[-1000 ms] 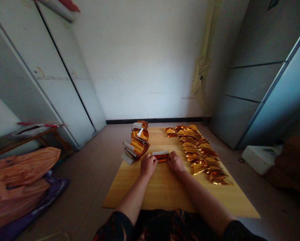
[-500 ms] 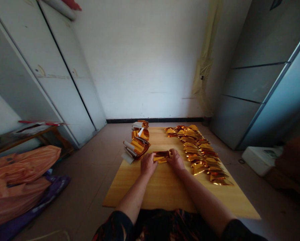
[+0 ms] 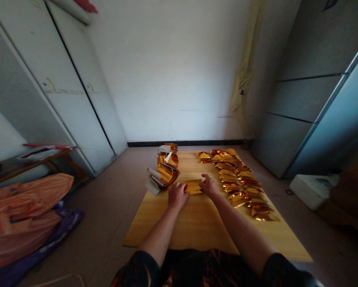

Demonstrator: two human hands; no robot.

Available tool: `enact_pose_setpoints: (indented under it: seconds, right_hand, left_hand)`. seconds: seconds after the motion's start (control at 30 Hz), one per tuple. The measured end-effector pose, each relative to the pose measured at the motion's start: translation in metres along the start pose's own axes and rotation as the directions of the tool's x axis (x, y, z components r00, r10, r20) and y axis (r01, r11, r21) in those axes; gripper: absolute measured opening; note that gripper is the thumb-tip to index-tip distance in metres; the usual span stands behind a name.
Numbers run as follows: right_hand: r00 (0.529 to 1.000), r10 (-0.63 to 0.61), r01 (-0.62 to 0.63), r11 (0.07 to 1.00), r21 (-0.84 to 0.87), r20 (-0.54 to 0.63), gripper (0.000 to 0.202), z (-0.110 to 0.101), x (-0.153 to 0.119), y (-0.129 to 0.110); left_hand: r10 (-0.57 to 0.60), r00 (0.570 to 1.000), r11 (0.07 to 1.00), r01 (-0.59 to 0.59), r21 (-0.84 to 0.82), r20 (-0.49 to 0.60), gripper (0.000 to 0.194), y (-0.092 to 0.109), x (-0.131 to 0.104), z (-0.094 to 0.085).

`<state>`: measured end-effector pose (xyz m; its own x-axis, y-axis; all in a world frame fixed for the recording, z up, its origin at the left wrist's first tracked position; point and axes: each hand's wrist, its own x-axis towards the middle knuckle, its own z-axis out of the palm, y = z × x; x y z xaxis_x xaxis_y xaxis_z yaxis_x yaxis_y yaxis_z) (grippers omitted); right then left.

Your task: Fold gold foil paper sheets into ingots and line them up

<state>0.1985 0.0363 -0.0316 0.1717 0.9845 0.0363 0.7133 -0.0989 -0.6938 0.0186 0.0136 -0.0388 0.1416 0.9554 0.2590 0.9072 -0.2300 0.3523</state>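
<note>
A folded sheet of gold foil paper lies on the wooden board in front of me, its flat face up. My left hand is closed on the sheet's left end, thumb and fingers pressed together there. At the right end is my right hand, its index finger lifted and apart from the thumb. The thumb is at the paper's edge; the other fingers are partly hidden. A loose stack of gold foil sheets with pale backs is just beyond my left hand. Folded gold foil pieces lie in overlapping rows to the right.
The wooden board stands low, close to my body. Cabinets rise at the left and a grey refrigerator at the right. An orange plastic bag is at the left; a white box sits on the floor at the right.
The gold foil sheet now shows a flatter, duller face, without the dark fold seen earlier. My right index finger has lifted and spread from the thumb. My left hand has barely moved.
</note>
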Motion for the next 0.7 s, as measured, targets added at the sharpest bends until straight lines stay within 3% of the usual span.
enact_pose_setpoints:
  seconds: [0.1,0.37,0.47,0.7]
  right_hand:
    - [0.997,-0.079,0.079,0.997,0.026,-0.011,0.054,0.004,0.001,0.001]
    - [0.963,-0.269,0.268,0.962,-0.061,-0.024,0.044,0.007,-0.006,0.017]
    - [0.944,-0.327,0.325,0.945,-0.047,-0.05,0.049,0.006,-0.009,0.02]
    - [0.886,-0.448,0.439,0.894,-0.091,-0.118,0.03,0.006,-0.015,0.022]
  left_hand:
    - [0.001,1.0,1.0,-0.001,-0.001,0.003,0.037,-0.001,0.0,0.001]
    - [-0.021,0.997,0.999,0.019,-0.03,-0.068,0.06,-0.003,0.0,0.008]
    - [0.012,0.994,0.998,-0.019,-0.064,-0.11,0.053,-0.004,-0.001,0.009]
    - [0.041,0.989,0.996,-0.052,-0.075,-0.139,0.025,-0.004,-0.002,0.006]
